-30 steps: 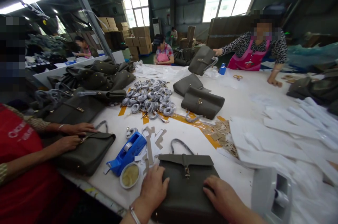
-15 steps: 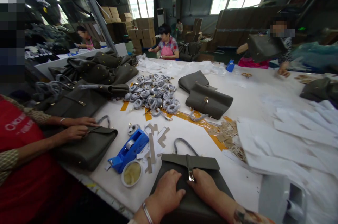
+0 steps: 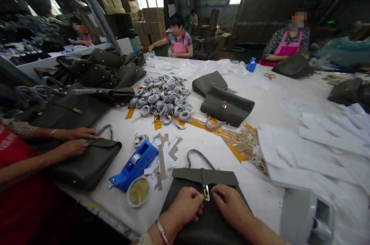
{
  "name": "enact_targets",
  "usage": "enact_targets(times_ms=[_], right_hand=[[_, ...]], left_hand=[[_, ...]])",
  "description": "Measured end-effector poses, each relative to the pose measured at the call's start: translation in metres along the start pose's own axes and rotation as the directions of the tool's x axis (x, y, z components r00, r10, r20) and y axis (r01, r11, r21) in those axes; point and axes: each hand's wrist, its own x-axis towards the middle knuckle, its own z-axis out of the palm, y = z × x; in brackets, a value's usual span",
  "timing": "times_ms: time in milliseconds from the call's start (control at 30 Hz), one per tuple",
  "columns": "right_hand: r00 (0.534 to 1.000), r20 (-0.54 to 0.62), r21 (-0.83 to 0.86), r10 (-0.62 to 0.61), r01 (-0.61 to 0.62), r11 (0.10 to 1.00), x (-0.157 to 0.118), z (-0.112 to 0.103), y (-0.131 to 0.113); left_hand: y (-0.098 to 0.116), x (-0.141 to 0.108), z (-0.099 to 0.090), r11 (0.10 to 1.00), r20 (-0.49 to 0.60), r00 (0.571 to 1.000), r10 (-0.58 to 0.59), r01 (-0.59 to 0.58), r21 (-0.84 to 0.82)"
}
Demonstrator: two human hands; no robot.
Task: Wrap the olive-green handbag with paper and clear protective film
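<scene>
A dark olive handbag [image 3: 190,176] lies flat in front of me, its flap down and its wrapped handle [image 3: 199,153] standing up at the far side. On the strap over the flap is a gold-coloured metal clasp [image 3: 206,193]. My left hand [image 3: 185,207], with a bangle on the wrist, has its fingers curled and pinched at the clasp's left edge. Just right of the clasp is my right hand [image 3: 231,203], thumb and forefinger bent together, slightly apart from the metal. Whether either pinch holds something small is hidden.
Left of the bag are a blue tape dispenser [image 3: 134,166], a small bowl [image 3: 138,192] and card strips [image 3: 163,156]. Behind lie coiled straps [image 3: 164,98] and two more bags [image 3: 227,105]. White paper [image 3: 303,152] and a grey dispenser [image 3: 299,210] are right. A co-worker's hands [image 3: 72,141] work at left.
My right hand has drawn off the clasp to the right, uncovering it. My left hand has come in to the clasp, fingers now pinched. A far co-worker has lowered a bag to the table.
</scene>
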Motion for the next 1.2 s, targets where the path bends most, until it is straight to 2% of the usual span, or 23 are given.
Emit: enact_targets(times_ms=[100,167,300,433,700,867,1000,1133,1200], right_hand=[[1.0,0.015,-0.038,-0.021,0.022,0.999,-0.004,0.002,-0.003],[0.999,0.035,-0.078,0.009,-0.006,0.997,-0.003,0.005,-0.007],[0.996,0.052,-0.172,0.075,-0.065,0.983,0.004,0.009,-0.015],[0.995,0.036,-0.224,0.088,-0.078,0.971,0.007,0.013,-0.014],[0.986,0.022,0.118,0.163,-0.164,0.979,-0.002,0.013,0.01],[0.975,0.088,0.343,0.202,-0.22,0.913,-0.012,0.007,0.008],[0.974,0.057,0.288,0.218,-0.226,0.931,-0.011,0.006,0.006],[0.987,0.137,0.365,0.088,-0.133,0.921,-0.004,0.007,-0.005],[0.987,0.14,0.364,0.084,-0.13,0.922,-0.002,0.009,-0.009]], left_hand=[[0.0,0.003,0.011,0.995,0.042,0.998,-0.047,0.05,-0.082],[0.0,0.005,0.014,0.991,0.047,0.997,-0.062,0.067,-0.118],[0.0,0.009,0.017,0.986,0.023,0.997,-0.074,0.077,-0.15],[-0.001,0.011,0.019,0.985,0.0,0.998,-0.068,0.067,-0.161],[0.002,0.011,0.016,0.971,0.04,0.996,-0.084,0.091,-0.221],[0.001,0.011,0.016,0.97,0.044,0.996,-0.082,0.09,-0.226],[0.002,0.009,0.015,0.97,0.05,0.996,-0.079,0.088,-0.225],[0.004,0.006,0.013,0.971,0.063,0.996,-0.066,0.079,-0.224],[0.005,0.005,0.012,0.972,0.062,0.996,-0.064,0.076,-0.222]])
